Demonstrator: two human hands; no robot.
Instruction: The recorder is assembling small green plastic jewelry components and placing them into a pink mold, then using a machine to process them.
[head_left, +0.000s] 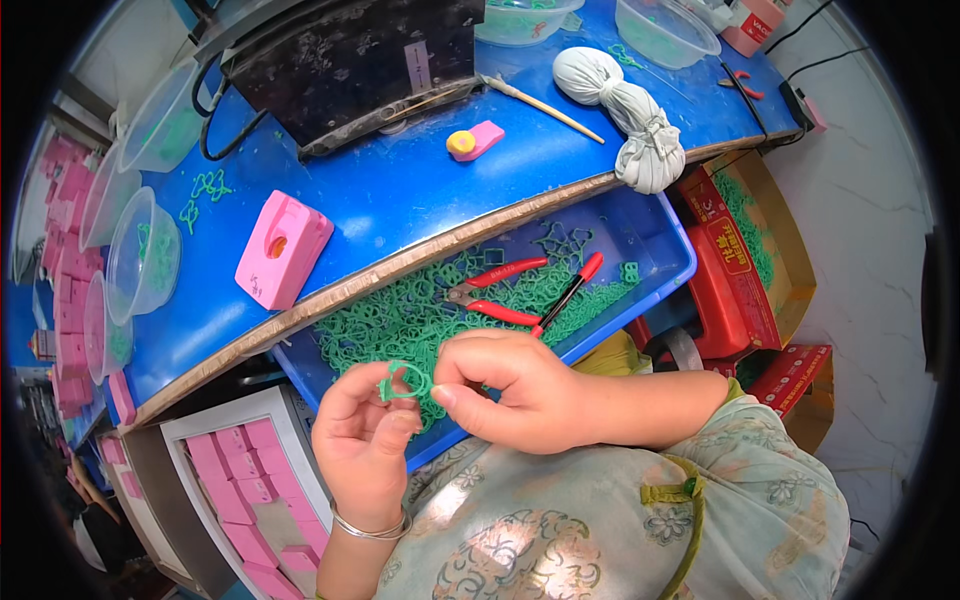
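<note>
My left hand (pixel 365 430) pinches a small green ring (pixel 408 366), which looks like a wax or plastic piece, between thumb and fingers. A blockier part of the ring sits by the left fingertips. Across from it, my right hand (pixel 515 390) is closed, its thumb and curled forefinger at the ring's right edge; the exact contact is partly hidden. Beneath both hands, a blue plastic bin (pixel 665 225) holds a heap of similar green pieces (pixel 375 325). Red-handled cutters (pixel 500 290) and a slim red-and-black tool (pixel 568 294) lie on the heap.
Above the bin runs a blue worktop (pixel 400 205) with a pink block (pixel 285 250), a wooden-handled tool (pixel 545 108), a tied white cloth bundle (pixel 620 115) and a black machine (pixel 350 75). Clear bowls (pixel 145 255) stand left. Pink blocks (pixel 250 480) fill a lower-left tray.
</note>
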